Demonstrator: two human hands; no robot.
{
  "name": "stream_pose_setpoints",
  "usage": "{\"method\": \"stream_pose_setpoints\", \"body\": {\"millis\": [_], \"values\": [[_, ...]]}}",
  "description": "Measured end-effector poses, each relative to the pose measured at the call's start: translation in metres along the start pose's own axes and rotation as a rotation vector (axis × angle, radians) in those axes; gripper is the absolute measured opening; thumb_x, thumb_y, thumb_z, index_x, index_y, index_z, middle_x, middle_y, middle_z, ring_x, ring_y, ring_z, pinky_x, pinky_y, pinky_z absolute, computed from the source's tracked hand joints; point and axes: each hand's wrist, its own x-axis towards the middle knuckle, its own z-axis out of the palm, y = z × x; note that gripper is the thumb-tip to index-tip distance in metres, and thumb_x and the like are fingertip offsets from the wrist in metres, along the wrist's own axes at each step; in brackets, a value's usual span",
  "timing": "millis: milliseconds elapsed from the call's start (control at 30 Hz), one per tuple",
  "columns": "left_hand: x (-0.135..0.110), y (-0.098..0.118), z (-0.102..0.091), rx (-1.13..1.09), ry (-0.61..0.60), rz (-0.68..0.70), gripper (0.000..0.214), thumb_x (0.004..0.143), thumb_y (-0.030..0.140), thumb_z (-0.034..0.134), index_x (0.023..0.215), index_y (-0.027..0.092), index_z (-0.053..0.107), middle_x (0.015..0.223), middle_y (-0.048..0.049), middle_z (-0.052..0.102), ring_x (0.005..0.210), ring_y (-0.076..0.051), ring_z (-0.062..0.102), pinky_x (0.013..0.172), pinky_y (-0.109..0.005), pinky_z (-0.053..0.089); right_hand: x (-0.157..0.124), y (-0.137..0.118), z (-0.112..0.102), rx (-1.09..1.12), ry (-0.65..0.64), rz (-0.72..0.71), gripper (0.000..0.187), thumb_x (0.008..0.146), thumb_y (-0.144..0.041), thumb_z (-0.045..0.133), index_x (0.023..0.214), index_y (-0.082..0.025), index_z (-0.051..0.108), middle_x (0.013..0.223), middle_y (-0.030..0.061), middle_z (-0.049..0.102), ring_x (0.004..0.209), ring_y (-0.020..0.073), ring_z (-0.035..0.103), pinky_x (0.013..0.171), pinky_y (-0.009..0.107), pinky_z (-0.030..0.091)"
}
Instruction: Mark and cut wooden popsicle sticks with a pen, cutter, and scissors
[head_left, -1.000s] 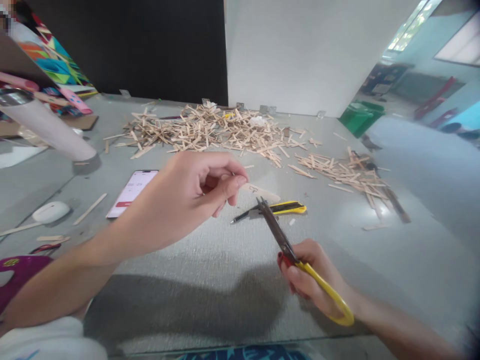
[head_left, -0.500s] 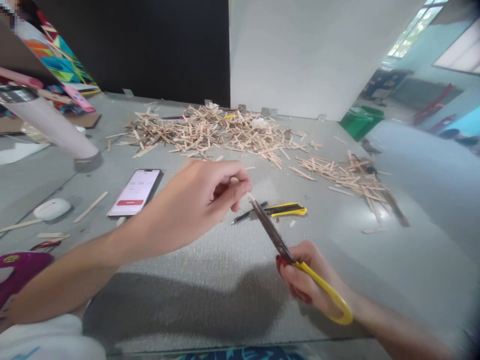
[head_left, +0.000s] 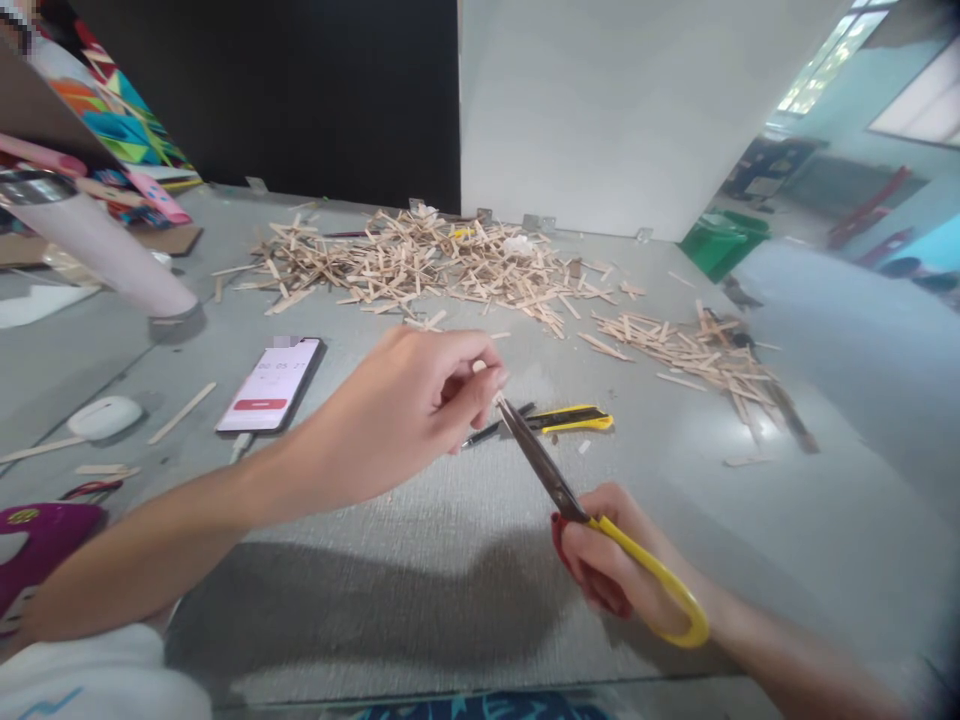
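Observation:
My left hand [head_left: 420, 410] pinches a small wooden stick [head_left: 481, 367], mostly hidden by the fingers; its pale end shows above the thumb. My right hand [head_left: 615, 550] is wrapped round the handles of a pair of scissors [head_left: 551, 470], with a yellow loop and some red at the grip. The dark blades point up and left, and their tips meet the stick at my left fingertips. Beneath the blades, on the table, lie a yellow and black utility knife [head_left: 574, 418] and a dark pen [head_left: 484, 435], partly covered by my left hand and the scissors.
A big heap of wooden sticks [head_left: 420, 265] spreads along the back, with a smaller pile [head_left: 690, 350] to the right. On the left are a phone [head_left: 271, 385] with a cable, a pale tumbler [head_left: 105, 245], a white mouse-like object [head_left: 104, 418] and a purple pouch [head_left: 45, 550].
My left hand has shifted slightly right and down, closer to the scissor tips. The scissors stay in my right hand, nearly in the same place.

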Motion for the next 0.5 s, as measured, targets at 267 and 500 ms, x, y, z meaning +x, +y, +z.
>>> {"method": "stream_pose_setpoints", "body": {"millis": [267, 500], "values": [[0.002, -0.002, 0.002, 0.067, -0.014, 0.031, 0.033, 0.11, 0.021, 0.056, 0.079, 0.021, 0.065, 0.053, 0.0074, 0.061, 0.043, -0.008, 0.053, 0.051, -0.022, 0.039, 0.002, -0.005, 0.002, -0.002, -0.011, 0.102, 0.065, 0.097, -0.074, 0.06, 0.057, -0.024, 0.048, 0.045, -0.0053, 0.043, 0.037, 0.0068, 0.039, 0.038, 0.019, 0.033], [0.002, -0.003, 0.002, -0.094, -0.025, -0.017, 0.028, 0.112, 0.026, 0.057, 0.086, 0.02, 0.066, 0.07, 0.0028, 0.073, 0.049, -0.008, 0.063, 0.05, -0.019, 0.044, 0.006, 0.005, -0.001, -0.093, -0.011, 0.007, 0.065, 0.107, -0.067, 0.056, 0.059, -0.024, 0.046, 0.045, -0.0044, 0.045, 0.038, 0.0076, 0.04, 0.039, 0.019, 0.032]]}}
